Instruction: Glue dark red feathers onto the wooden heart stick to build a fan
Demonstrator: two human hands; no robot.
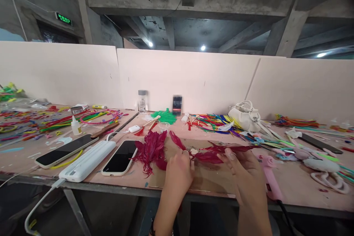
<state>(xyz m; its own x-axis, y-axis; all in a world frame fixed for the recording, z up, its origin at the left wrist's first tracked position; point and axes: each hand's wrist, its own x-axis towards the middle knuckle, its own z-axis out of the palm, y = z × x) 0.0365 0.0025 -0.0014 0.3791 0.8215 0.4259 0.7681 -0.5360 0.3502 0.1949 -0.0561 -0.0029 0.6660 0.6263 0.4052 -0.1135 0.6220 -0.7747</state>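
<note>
My left hand (pixel 179 169) is closed in a pinch at the base of some dark red feathers (pixel 210 158), over a piece of brown cardboard (pixel 204 183). My right hand (pixel 246 171) has its thumb and fingers around the far end of these feathers, stretched out to the right. One more red feather tip (pixel 177 140) sticks up behind my left hand. To the left lies a bunch of dark red feathers (pixel 151 149), partly on the cardboard. A pink glue gun (pixel 271 179) lies just right of my right hand.
Left of the feathers are a phone (pixel 121 158), a white power bank (pixel 87 161) with a cable, and another phone (pixel 66 150). Behind stand a clear bottle (pixel 142 102) and a white handbag (pixel 243 117). Colourful craft sticks (pixel 207 121) and a green feather bunch (pixel 166 116) lie near the partition.
</note>
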